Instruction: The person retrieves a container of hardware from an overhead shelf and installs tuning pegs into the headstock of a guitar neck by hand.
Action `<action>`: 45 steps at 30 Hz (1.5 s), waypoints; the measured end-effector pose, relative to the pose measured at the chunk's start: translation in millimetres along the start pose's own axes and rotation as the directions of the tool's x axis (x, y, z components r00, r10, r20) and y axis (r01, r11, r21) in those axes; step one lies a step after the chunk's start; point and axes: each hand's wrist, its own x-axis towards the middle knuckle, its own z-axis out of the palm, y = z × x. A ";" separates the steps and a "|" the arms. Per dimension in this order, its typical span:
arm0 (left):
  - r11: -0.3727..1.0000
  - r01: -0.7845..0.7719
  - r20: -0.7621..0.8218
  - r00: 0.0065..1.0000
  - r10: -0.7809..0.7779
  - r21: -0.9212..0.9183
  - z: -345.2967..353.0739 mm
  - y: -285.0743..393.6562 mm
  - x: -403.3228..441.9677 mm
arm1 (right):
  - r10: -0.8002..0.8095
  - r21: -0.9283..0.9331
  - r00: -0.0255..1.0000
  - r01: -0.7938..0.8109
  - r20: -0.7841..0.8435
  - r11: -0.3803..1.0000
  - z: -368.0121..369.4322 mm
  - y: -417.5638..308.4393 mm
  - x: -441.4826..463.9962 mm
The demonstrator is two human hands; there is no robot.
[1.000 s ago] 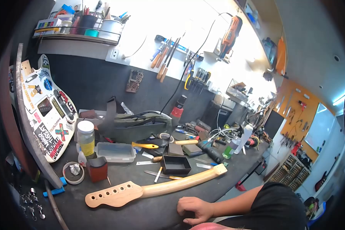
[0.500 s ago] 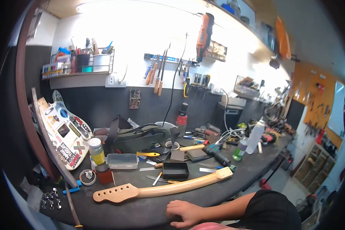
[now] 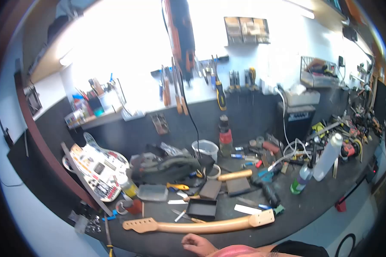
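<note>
My right hand [image 3: 197, 245] rests at the front edge of the dark bench, palm down. Its fingers are loosely bent, the thumb stands apart from them, and nothing shows between them. Just beyond it lies a pale wooden guitar neck [image 3: 201, 227], its headstock with a row of holes to the left and its squared heel to the right; a small gap separates hand and neck. Behind the neck are a black open box [image 3: 202, 208], a white stick [image 3: 180, 216] and a flat white strip [image 3: 247, 209]. My left hand is out of view.
At the left leans a stickered guitar body [image 3: 99, 167], with a jar [image 3: 126, 185] and a clear plastic box [image 3: 152, 192] nearby. A dark bag [image 3: 165, 168], a drill [image 3: 268, 192] and bottles [image 3: 328, 157] stand farther back. An orange-black power tool [image 3: 181, 36] hangs overhead.
The view has swung, bringing more of the left wall and bench into sight. The neck still lies on the bench. My right hand appears lower in the frame, its fingers still loosely bent.
</note>
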 end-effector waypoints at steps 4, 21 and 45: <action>0.997 -0.009 0.115 0.993 -0.001 0.083 -34.9 46.9 -31.3 | -0.013 -0.262 0.997 -0.006 -0.072 0.965 -17.3 -49.3 -30.5; 0.575 -0.738 -0.443 0.408 0.798 0.354 -442.5 442.4 -271.6 | 0.115 -0.759 0.992 -0.037 0.051 0.650 -20.8 -234.9 -109.2; 0.817 -0.057 -0.800 0.174 0.574 0.574 -656.4 590.7 -108.2 | -0.012 -0.558 0.974 -0.118 -0.224 0.822 -104.4 -273.2 -188.6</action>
